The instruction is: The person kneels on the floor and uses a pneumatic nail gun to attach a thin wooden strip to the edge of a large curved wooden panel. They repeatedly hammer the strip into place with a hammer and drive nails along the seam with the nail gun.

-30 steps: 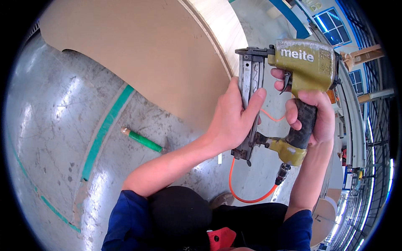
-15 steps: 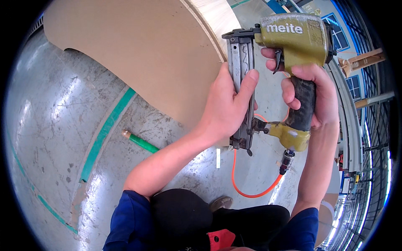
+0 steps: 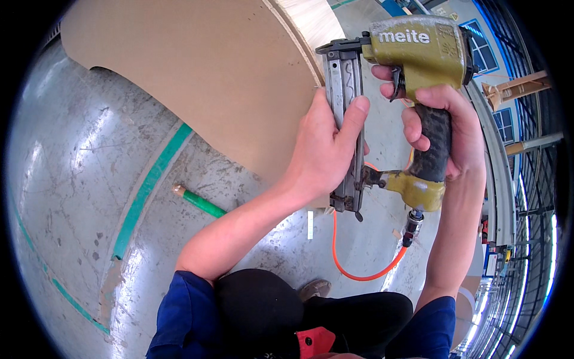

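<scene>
An olive-green pneumatic nail gun (image 3: 418,51) is held up in front of me, its nose pointing left. My right hand (image 3: 457,128) wraps round its black rubber grip, with fingers by the trigger. My left hand (image 3: 326,146) is closed round the long metal magazine (image 3: 347,84), the thumb lying along its near face. From the fitting at the base of the handle an orange air hose (image 3: 365,278) loops down and back up behind the tool. A large brown board (image 3: 203,72) with a curved edge lies beyond and left of my left hand.
Pale plywood (image 3: 312,21) shows along the board's curved far edge. A green tube (image 3: 203,203) lies on the grey floor (image 3: 66,179) near my left forearm, beside a green floor stripe (image 3: 152,173). Wooden beams (image 3: 520,90) and shelving stand at the right.
The nail gun has shifted very slightly, its body tipping a little up and left. Both hands keep their hold.
</scene>
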{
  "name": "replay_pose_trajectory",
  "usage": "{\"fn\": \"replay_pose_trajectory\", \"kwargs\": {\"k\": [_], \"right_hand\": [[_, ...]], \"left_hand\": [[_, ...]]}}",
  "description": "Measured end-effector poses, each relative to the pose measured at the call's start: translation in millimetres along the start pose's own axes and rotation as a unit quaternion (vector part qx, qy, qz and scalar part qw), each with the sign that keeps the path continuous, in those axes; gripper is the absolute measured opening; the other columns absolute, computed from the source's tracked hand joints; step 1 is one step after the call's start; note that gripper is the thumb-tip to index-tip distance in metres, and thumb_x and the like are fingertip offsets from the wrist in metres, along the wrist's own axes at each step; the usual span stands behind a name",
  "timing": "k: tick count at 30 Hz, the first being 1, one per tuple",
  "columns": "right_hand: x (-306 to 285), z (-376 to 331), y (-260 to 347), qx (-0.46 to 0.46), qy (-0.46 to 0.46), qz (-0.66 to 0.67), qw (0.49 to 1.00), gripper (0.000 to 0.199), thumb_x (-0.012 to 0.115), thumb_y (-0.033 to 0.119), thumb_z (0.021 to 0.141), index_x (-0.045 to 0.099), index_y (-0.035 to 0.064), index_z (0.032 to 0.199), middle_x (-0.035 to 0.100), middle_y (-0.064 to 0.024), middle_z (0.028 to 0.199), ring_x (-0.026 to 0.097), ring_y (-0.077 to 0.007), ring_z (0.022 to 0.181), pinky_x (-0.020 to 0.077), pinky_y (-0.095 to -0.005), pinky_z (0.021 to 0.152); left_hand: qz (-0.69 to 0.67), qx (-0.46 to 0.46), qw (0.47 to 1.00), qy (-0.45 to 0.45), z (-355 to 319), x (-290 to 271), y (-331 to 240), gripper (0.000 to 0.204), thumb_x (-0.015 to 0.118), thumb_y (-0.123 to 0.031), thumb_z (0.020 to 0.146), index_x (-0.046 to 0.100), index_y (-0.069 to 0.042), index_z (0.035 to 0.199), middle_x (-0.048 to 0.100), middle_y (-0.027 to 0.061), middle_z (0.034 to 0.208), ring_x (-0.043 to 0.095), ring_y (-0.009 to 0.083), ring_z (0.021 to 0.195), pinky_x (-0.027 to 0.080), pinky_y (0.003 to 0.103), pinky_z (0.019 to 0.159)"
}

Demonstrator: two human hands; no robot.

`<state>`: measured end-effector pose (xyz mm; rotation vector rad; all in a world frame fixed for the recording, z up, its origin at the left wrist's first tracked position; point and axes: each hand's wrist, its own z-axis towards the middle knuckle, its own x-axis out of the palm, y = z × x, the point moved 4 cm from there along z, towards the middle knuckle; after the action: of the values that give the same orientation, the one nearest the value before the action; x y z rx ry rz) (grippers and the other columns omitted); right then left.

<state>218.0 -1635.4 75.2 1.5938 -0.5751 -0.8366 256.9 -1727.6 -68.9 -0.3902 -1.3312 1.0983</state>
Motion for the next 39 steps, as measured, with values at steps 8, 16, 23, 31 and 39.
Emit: {"fn": "replay_pose_trajectory", "kwargs": {"k": [8,16,23,31,39], "right_hand": [[-4,-1,1,0.005,-0.003,-0.004,1.000,0.041,0.051,0.015,0.092,0.058,-0.0136,0.120,0.067,-0.0189,0.111,0.059,-0.0107,0.053,0.0478,-0.0202,0.045],[-8,-33,-11,0.002,-0.036,-0.006,0.999,0.044,0.052,0.013,0.088,0.056,-0.0137,0.124,0.069,-0.0174,0.104,0.057,-0.0130,0.050,0.0461,-0.0233,0.045],[-31,-81,-50,0.110,-0.044,-0.069,0.990,0.049,0.062,0.011,0.080,0.055,-0.0147,0.121,0.069,-0.0194,0.091,0.058,-0.0158,0.052,0.0480,-0.0273,0.049],[-31,-133,-137,0.195,0.179,-0.318,0.910,0.034,0.072,0.007,0.075,0.061,-0.0071,0.104,0.067,-0.0165,0.081,0.066,-0.0250,0.075,0.0527,-0.0397,0.071],[-27,-164,-295,0.243,0.341,-0.338,0.843,0.032,0.065,0.019,0.075,0.064,-0.0070,0.093,0.066,-0.0266,0.081,0.065,-0.0389,0.075,0.0519,-0.0459,0.071]], "left_hand": [[-0.001,-0.010,1.000,0.007,-1,2,-1,0.037,0.051,-0.036,0.105,0.044,0.000,0.113,0.058,0.0059,0.075,0.061,0.0115,0.058,0.051,0.026,0.049],[0.021,-0.003,0.998,0.057,-14,9,10,0.044,0.055,-0.034,0.102,0.047,0.006,0.118,0.067,0.0172,0.081,0.069,0.0238,0.075,0.052,0.037,0.069],[0.346,-0.153,0.855,0.354,-79,-70,86,0.048,0.069,-0.042,0.092,0.062,0.002,0.111,0.066,0.0164,0.101,0.066,0.0286,0.097,0.052,0.042,0.087],[0.738,-0.085,0.510,0.434,-190,-274,194,0.065,0.077,-0.048,0.078,0.055,-0.005,0.122,0.055,0.0193,0.121,0.056,0.0347,0.118,0.048,0.049,0.096],[0.688,-0.284,0.615,0.260,-199,-258,132,0.044,0.069,-0.029,0.087,0.058,-0.004,0.122,0.071,0.0205,0.096,0.070,0.0351,0.093,0.055,0.048,0.081]]}}
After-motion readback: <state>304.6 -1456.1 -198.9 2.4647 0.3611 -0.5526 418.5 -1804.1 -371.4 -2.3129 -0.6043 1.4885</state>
